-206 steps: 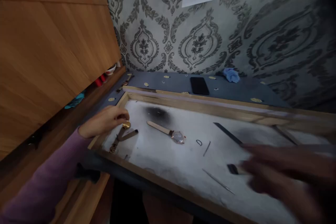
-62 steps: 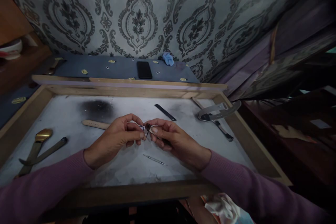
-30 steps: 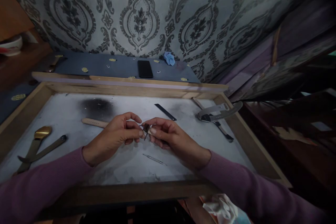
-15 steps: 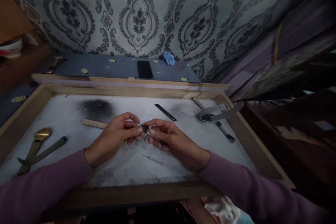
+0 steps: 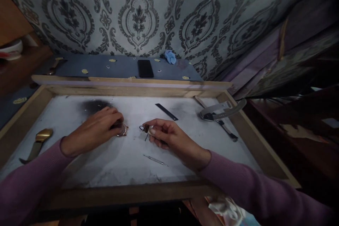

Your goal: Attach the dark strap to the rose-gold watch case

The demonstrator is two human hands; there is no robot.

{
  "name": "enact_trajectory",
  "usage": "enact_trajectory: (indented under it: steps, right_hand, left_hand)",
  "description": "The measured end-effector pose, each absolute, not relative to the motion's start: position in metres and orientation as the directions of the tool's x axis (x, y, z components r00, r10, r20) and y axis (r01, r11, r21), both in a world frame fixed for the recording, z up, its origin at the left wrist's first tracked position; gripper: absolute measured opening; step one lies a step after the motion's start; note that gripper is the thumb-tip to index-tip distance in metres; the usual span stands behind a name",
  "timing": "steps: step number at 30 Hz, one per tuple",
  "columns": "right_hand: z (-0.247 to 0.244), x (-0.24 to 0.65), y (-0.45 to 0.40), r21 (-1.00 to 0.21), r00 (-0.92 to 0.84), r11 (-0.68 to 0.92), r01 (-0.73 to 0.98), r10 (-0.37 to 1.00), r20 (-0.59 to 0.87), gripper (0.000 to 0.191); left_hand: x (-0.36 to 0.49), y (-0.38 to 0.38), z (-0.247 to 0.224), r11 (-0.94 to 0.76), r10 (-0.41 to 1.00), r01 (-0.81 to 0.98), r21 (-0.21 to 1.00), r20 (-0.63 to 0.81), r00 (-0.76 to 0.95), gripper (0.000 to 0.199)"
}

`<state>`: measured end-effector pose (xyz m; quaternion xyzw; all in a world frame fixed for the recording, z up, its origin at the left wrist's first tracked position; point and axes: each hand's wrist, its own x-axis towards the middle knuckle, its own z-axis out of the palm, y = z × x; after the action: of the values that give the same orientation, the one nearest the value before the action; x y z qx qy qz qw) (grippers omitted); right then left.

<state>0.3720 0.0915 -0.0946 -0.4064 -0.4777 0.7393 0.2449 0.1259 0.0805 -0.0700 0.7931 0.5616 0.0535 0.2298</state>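
Note:
My right hand [image 5: 166,132] pinches a small brown strap piece [image 5: 146,128] between thumb and forefinger. A thin dark loop like a buckle sticks out at its left, and a narrow dark pin points down. To the left, my left hand [image 5: 96,127] is curled over a round watch case [image 5: 122,130] with a shiny rim, thumb and fingers closed at its left side. Most of that watch is hidden under the hand. A slim metal spring bar tool [image 5: 155,160] lies on the white surface below my right hand.
A wood-rimmed tray [image 5: 137,92] surrounds the work surface. Inside are a black flat strip [image 5: 166,112], a gold watch [image 5: 44,135] at left and grey-strapped watches [image 5: 215,113] at right. Behind the rim lie a phone [image 5: 145,68] and blue crumpled cloth [image 5: 170,57].
My left hand has let go of the small brown piece and moved left onto the watch, uncovering its case. My right hand still holds the piece in nearly the same place.

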Motion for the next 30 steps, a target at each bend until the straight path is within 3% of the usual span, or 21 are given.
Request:
enact_trajectory:
  steps: [7, 21, 26, 30]
  right_hand:
    - [-0.105, 0.372, 0.095, -0.899, -0.571, -0.436, 0.026, 0.732, -0.372, 0.027]
    - [-0.112, 0.359, 0.092, -0.869, -0.608, -0.494, 0.019, 0.684, -0.402, 0.028]
    - [-0.116, 0.353, 0.095, -0.879, -0.628, -0.477, 0.016, 0.679, -0.380, 0.025]
    - [-0.118, 0.351, 0.097, -0.894, -0.640, -0.449, 0.010, 0.684, -0.350, 0.028]
  left_hand:
    - [0.111, 0.085, -0.073, -0.275, 0.865, 0.856, 0.437, -0.276, 0.419, 0.021]
    - [0.122, 0.083, -0.065, -0.232, 0.853, 0.855, 0.464, -0.325, 0.408, 0.013]
    - [0.125, 0.083, -0.061, -0.162, 0.805, 0.794, 0.585, -0.387, 0.450, 0.017]
    - [0.125, 0.084, -0.062, -0.087, 0.761, 0.696, 0.713, -0.403, 0.508, 0.032]
